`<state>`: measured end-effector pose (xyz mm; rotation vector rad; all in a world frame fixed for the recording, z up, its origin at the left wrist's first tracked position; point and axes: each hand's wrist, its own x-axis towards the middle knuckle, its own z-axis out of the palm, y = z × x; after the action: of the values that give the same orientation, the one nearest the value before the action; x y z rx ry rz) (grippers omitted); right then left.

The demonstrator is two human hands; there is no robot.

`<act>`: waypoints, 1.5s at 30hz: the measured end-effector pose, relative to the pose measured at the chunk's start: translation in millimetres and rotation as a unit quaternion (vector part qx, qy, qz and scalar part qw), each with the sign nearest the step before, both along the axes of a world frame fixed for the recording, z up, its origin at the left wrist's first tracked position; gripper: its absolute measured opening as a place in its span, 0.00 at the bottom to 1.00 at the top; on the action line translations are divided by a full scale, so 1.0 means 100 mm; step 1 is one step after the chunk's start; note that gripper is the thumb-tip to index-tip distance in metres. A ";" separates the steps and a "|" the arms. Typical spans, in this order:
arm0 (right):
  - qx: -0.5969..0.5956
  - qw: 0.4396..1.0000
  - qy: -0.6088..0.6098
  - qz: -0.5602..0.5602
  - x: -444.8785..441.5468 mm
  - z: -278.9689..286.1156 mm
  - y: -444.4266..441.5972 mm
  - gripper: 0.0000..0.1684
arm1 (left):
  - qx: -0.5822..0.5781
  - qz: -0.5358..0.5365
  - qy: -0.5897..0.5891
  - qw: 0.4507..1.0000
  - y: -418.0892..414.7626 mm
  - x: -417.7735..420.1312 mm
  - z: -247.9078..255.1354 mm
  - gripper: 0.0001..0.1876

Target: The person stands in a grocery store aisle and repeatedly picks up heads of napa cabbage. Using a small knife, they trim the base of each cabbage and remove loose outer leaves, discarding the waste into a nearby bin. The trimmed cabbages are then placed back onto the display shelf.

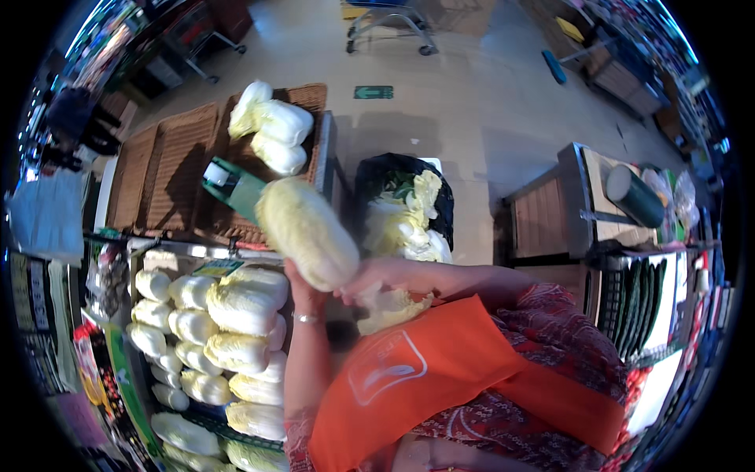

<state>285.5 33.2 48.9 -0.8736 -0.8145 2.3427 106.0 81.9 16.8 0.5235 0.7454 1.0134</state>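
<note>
A large napa cabbage (308, 233) is in front of me, held from below by my left hand (304, 286). At the cabbage's lower end is my right hand (368, 282), with a loose pale cabbage leaf (392, 310) at its fingers, close to my orange apron. Both hands are partly hidden. Beyond them, a black plastic bag (377, 171) on the floor holds loose leaves (407, 221). Several napa cabbages (242, 304) are stacked in the display at the left, and a few more (277, 127) lie on the brown woven mat.
A green holder (239, 192) lies on the woven trays (180, 171) behind the cabbage. At right, a wooden stand (537, 218) bears a large dark green gourd (634, 194), near a crate of cucumbers (637, 307). Shopping carts (389, 17) and a person (79, 118) are farther off.
</note>
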 end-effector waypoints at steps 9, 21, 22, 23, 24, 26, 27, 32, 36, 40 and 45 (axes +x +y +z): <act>0.274 0.935 -0.226 -0.003 0.78 -0.52 0.70 0.20 | -0.098 0.103 -0.249 0.958 0.01 -0.28 -0.14 0.41; 0.129 0.959 -0.023 -0.250 0.14 -0.68 0.65 0.42 | 0.079 -0.047 0.099 0.991 -0.15 0.05 -0.38 0.39; 0.092 0.963 -0.014 -0.252 0.14 -0.62 0.58 0.41 | 0.076 -0.031 0.114 0.990 -0.19 0.06 -0.39 0.39; 0.056 0.966 -0.004 -0.253 0.15 -0.55 0.53 0.40 | 0.072 -0.016 0.129 0.989 -0.24 0.07 -0.38 0.39; 0.020 0.967 0.006 -0.256 0.17 -0.50 0.49 0.39 | 0.069 -0.002 0.145 0.987 -0.26 0.09 -0.37 0.39; -0.053 0.966 0.073 -0.243 0.22 -0.57 0.44 0.39 | 0.006 -0.036 0.010 0.999 -0.28 0.16 -0.39 0.38; -0.092 0.962 0.106 -0.233 0.20 -0.60 0.42 0.38 | -0.028 -0.050 -0.057 0.997 -0.32 0.18 -0.42 0.38; 0.097 0.931 -0.064 -0.346 0.04 -0.65 0.46 0.32 | -0.086 -0.049 -0.121 0.988 -0.35 0.29 -0.38 0.36; 0.172 0.933 -0.124 -0.292 0.14 -0.48 0.59 0.29 | -0.022 -0.071 -0.002 0.997 -0.30 0.20 -0.33 0.31; 0.177 0.916 -0.257 -0.252 0.25 -0.35 0.61 0.25 | 0.031 -0.065 0.061 0.996 -0.29 0.18 -0.33 0.30; 0.060 0.934 -0.004 -0.351 0.23 -0.05 0.47 0.17 | 0.009 0.000 0.039 0.999 -0.28 0.07 -0.43 0.32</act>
<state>308.0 80.5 43.8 -0.9293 -0.5189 1.6444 112.6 53.7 -26.4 0.5804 0.8058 1.0052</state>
